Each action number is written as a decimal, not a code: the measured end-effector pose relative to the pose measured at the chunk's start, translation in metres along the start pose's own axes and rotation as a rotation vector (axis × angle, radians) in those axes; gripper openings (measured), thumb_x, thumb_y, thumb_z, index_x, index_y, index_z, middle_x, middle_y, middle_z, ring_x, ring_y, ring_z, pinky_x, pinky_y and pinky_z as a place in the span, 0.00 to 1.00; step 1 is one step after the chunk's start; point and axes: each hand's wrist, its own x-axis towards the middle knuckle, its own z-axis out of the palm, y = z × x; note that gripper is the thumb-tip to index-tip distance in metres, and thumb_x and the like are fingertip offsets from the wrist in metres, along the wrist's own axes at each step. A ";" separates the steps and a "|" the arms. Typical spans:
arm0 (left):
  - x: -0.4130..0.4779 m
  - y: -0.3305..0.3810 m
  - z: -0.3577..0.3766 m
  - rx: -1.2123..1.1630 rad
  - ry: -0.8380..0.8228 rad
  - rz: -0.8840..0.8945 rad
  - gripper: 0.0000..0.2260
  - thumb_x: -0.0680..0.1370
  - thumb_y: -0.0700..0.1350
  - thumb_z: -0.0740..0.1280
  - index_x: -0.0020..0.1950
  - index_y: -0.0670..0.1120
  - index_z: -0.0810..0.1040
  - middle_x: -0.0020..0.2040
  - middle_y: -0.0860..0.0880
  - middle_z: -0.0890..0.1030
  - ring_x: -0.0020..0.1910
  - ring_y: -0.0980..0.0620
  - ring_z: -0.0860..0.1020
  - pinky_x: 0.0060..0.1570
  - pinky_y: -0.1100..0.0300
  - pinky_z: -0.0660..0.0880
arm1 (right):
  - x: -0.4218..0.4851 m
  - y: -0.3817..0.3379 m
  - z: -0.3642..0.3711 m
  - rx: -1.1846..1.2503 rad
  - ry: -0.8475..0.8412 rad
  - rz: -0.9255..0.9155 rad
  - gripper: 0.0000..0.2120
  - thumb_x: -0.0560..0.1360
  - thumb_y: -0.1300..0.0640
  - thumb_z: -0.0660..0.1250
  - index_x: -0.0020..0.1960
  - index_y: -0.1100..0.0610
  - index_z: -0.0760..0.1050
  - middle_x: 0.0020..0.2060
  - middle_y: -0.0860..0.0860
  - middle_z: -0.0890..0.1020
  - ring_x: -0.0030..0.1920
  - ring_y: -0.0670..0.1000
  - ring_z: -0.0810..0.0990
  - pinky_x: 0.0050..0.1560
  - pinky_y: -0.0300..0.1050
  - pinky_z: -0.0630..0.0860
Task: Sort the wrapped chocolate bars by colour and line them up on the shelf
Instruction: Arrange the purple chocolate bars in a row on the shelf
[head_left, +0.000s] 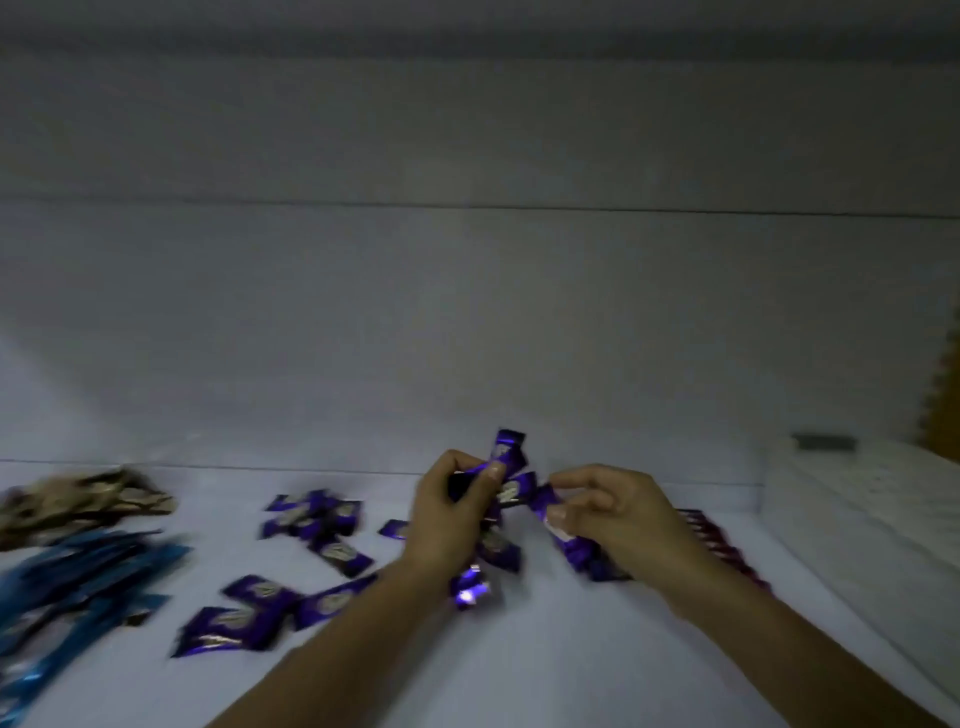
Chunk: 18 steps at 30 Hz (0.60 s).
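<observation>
My left hand (453, 512) grips a bunch of purple-wrapped chocolate bars (510, 457), their ends sticking up above my fingers. My right hand (618, 514) holds more purple bars (571, 545) just to the right, and the two bunches touch. Several loose purple bars (317, 519) lie scattered on the white shelf (519, 665) to the left, more of them (244, 618) nearer to me. A pile of blue bars (78, 582) lies at the far left, with a brown and gold pile (78, 501) behind it. A row of dark red bars (722, 545) runs behind my right wrist.
A white back wall (467, 338) rises behind the shelf. A white perforated box or tray (857, 499) stands at the right with a small grey part (823, 441) on top. The picture is dim and blurred.
</observation>
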 end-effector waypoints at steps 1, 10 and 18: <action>-0.001 -0.003 0.003 0.008 -0.013 0.015 0.09 0.77 0.38 0.68 0.37 0.41 0.73 0.25 0.51 0.74 0.24 0.58 0.71 0.25 0.65 0.70 | -0.005 0.002 -0.010 -0.048 -0.010 0.001 0.09 0.69 0.71 0.71 0.46 0.61 0.79 0.30 0.48 0.83 0.30 0.40 0.79 0.34 0.31 0.74; -0.026 -0.010 0.017 0.170 -0.208 0.133 0.04 0.75 0.41 0.70 0.41 0.46 0.77 0.35 0.55 0.81 0.33 0.61 0.77 0.34 0.70 0.72 | -0.034 0.031 -0.044 -0.592 -0.183 -0.218 0.06 0.68 0.57 0.76 0.45 0.56 0.84 0.37 0.44 0.83 0.38 0.42 0.81 0.41 0.35 0.75; -0.033 -0.009 0.016 0.187 -0.241 0.099 0.12 0.70 0.56 0.67 0.44 0.48 0.79 0.40 0.54 0.82 0.41 0.56 0.80 0.41 0.61 0.77 | -0.030 0.026 -0.073 -0.764 -0.282 -0.084 0.10 0.65 0.47 0.76 0.44 0.49 0.83 0.35 0.45 0.80 0.34 0.40 0.75 0.35 0.32 0.69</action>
